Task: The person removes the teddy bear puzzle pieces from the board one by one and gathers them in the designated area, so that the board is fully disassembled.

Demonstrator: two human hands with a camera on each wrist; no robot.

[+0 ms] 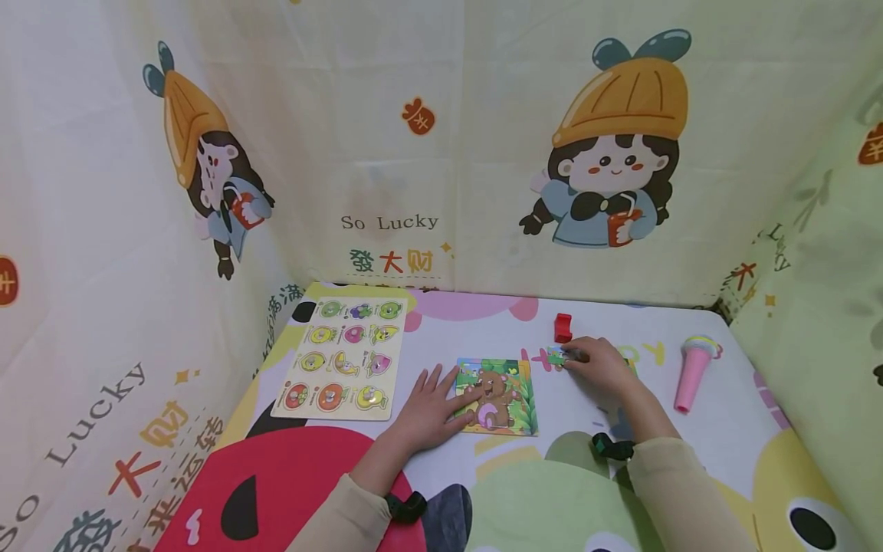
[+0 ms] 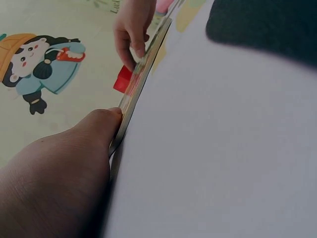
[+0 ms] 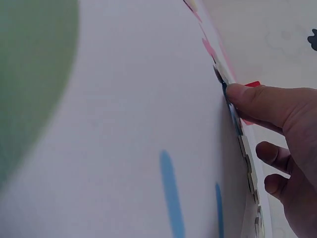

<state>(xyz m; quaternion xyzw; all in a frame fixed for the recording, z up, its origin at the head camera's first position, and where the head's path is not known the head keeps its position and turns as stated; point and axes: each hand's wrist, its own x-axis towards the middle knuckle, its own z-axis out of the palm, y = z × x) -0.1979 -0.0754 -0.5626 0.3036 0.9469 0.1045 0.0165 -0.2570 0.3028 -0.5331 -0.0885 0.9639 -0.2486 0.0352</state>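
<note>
Beige sleeves (image 1: 690, 498) with black wrist cameras (image 1: 407, 507) reach from the near side over a printed tablecloth (image 1: 448, 464). The left hand (image 1: 431, 412), fingers straight and apart, rests on the left part of a bear jigsaw board (image 1: 507, 383), which lies flat in the middle; it presses lightly rather than grips, probably so that the board does not slide. To the right of the board, the right hand (image 1: 607, 372) pinches a small jigsaw piece (image 1: 556, 356) between thumb and forefinger, at its edge, perhaps because so thin a piece offers little else to hold.

In the right wrist view, a row of loose pieces (image 3: 246, 156) lies beside this hand; from the head view the hand hides most of them, so I cannot tell how many. At left, apart from the left hand, lies a fruit puzzle board (image 1: 345, 414). Far to the right is a pink toy microphone (image 1: 692, 377). Just beyond the pinched piece is a red block (image 1: 562, 328), near the fingers but apart. Behind everything hangs a cartoon-printed cloth (image 1: 483, 153).
</note>
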